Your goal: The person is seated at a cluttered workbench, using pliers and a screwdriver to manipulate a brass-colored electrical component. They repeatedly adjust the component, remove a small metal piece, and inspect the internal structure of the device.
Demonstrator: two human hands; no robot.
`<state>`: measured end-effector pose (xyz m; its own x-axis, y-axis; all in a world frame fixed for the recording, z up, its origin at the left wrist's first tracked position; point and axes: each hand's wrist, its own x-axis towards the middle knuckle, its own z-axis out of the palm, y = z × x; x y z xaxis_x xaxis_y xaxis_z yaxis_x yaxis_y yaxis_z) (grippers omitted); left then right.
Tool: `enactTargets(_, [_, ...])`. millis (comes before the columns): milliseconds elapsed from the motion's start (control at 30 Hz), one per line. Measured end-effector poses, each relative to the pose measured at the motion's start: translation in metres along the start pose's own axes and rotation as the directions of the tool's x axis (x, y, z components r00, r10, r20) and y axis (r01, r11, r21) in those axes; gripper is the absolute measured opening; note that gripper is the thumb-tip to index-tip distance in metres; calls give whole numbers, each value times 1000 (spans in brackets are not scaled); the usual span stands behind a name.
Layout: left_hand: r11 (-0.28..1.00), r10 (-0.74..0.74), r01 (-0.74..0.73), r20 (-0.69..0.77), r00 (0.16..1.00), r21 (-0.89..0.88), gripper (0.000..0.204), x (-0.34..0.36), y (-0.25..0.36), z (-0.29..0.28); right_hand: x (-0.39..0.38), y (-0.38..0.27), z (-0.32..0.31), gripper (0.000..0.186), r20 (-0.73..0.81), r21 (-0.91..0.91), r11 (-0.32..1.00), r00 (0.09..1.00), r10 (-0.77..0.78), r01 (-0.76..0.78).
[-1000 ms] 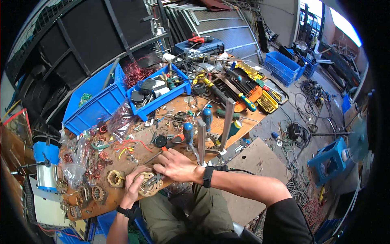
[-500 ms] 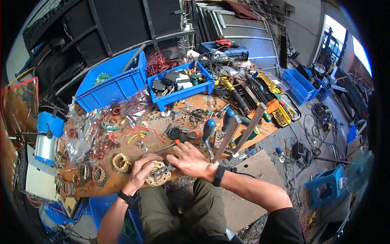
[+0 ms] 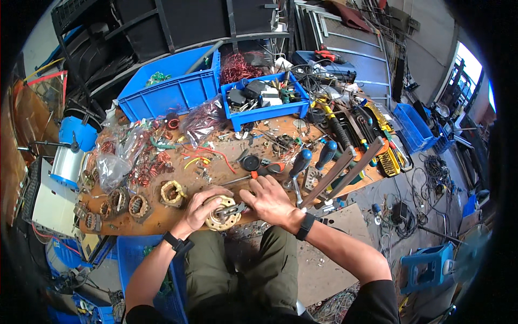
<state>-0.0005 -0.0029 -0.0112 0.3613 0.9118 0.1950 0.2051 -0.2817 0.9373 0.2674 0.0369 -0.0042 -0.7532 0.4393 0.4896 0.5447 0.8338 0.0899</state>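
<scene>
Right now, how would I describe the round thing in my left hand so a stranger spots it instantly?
Find the cluttered wooden table and follow its near edge to the green trousers. There the left hand grips a pale yellowish disc. Unlike the open rings lying to its left, it is held, with a dark tool across its face.

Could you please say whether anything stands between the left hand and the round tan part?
Nothing visible: the left hand holds the tan part; a dark tool at the right hand reaches over it.
</scene>
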Motion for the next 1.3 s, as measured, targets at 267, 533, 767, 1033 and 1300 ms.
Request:
enactTargets(267, [1000, -5, 5, 0, 1000, 9, 48, 0, 2, 1, 1, 0, 0, 29, -18, -8, 1000, 1000, -11, 11])
enactTargets(533, [1000, 12, -12, -6, 1000, -3, 45, 0, -3, 1, 1, 1, 2, 28, -9, 3, 1000, 1000, -7, 7])
enactTargets(767, [1000, 13, -13, -7, 1000, 2, 42, 1, -2, 1, 0, 1, 4, 25, -15, 20, 1000, 1000, 2, -2])
enactTargets(1033, [1000, -15, 15, 5, 1000, -10, 48, 0, 0, 1, 1, 1, 4, 25, 25, 2, 1000, 1000, 11, -11])
enactTargets(1300, [1000, 20, -21, -22, 1000, -16, 42, 1, -2, 2, 2, 1, 2, 24, 58, -8, 1000, 998, 7, -7])
